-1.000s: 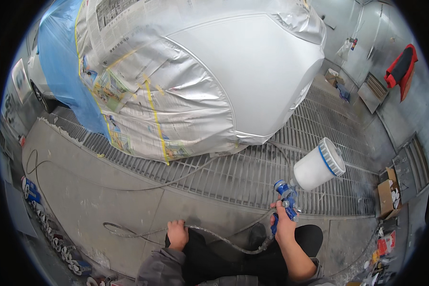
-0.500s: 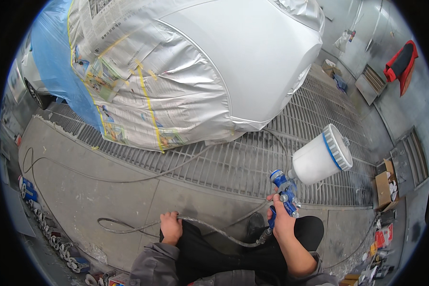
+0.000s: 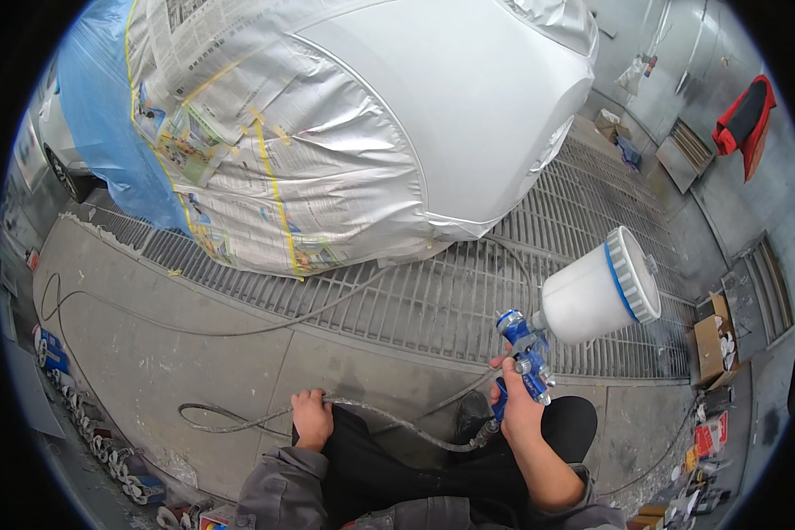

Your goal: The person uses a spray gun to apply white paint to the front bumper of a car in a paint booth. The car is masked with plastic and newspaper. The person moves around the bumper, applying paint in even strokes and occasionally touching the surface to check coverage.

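In my right hand (image 3: 523, 405) is a blue spray gun (image 3: 527, 353), its handle wrapped by my closed fingers. A white paint cup (image 3: 592, 291) with a blue band and ribbed lid sits on the gun, tilted to the right. From the base of the handle a grey air hose (image 3: 397, 420) runs left to my left hand (image 3: 312, 419), whose curled fingers close around it beside my knee. Ahead of me stands a car's silver-grey body panel (image 3: 495, 115), bordered by masking newspaper (image 3: 238, 185) with yellow tape.
Blue sheeting (image 3: 106, 124) covers the car farther left. Metal floor grating (image 3: 397, 309) lies under the car, with more hose looping over the concrete (image 3: 185, 371). Cans and clutter (image 3: 115, 455) line the left side. A cardboard box (image 3: 714, 340) and a red garment (image 3: 746, 128) are at the right.
The spray gun and its cup have tilted slightly, the cup's lid end shifting right and up. My left hand keeps its grip on the hose, and the view has shifted a little.
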`<action>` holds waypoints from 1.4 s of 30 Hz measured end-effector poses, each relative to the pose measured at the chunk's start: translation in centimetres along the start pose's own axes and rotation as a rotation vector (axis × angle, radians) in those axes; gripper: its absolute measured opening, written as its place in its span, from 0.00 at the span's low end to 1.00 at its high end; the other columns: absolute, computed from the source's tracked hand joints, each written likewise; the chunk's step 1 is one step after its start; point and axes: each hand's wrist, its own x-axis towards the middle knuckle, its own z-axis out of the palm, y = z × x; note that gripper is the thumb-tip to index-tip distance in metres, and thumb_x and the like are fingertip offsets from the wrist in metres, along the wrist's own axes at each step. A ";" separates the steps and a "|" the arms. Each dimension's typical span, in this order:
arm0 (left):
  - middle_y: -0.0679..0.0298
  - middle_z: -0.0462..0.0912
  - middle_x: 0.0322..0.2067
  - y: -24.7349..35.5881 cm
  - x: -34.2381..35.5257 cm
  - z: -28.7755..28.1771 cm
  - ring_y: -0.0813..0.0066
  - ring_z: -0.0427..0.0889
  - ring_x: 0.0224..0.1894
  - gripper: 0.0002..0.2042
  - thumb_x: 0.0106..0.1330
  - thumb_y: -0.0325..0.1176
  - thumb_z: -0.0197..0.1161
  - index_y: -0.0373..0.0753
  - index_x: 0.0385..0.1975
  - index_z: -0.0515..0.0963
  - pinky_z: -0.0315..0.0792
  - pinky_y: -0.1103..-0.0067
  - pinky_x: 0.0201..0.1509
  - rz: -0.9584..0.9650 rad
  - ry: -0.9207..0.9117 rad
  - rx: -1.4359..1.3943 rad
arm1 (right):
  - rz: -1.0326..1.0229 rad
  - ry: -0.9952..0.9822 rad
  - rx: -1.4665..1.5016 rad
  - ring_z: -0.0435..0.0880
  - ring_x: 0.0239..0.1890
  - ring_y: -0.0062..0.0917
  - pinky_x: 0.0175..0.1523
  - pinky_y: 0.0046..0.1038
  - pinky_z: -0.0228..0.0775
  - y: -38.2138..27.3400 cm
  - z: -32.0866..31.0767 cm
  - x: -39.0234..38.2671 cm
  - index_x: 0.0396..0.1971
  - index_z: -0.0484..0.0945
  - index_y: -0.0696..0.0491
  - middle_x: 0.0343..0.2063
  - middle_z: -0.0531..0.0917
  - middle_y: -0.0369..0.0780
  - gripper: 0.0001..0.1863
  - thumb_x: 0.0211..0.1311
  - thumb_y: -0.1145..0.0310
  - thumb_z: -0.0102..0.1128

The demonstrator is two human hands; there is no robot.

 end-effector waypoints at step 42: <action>0.52 0.81 0.42 -0.9 -0.3 -0.2 0.45 0.75 0.51 0.12 0.59 0.32 0.70 0.39 0.42 0.83 0.76 0.58 0.52 -0.061 0.016 0.002 | -0.166 -0.244 0.064 0.75 0.25 0.17 0.31 0.23 0.68 -0.6 -0.4 -1.3 0.46 0.76 0.60 0.41 0.80 0.38 0.07 0.75 0.74 0.55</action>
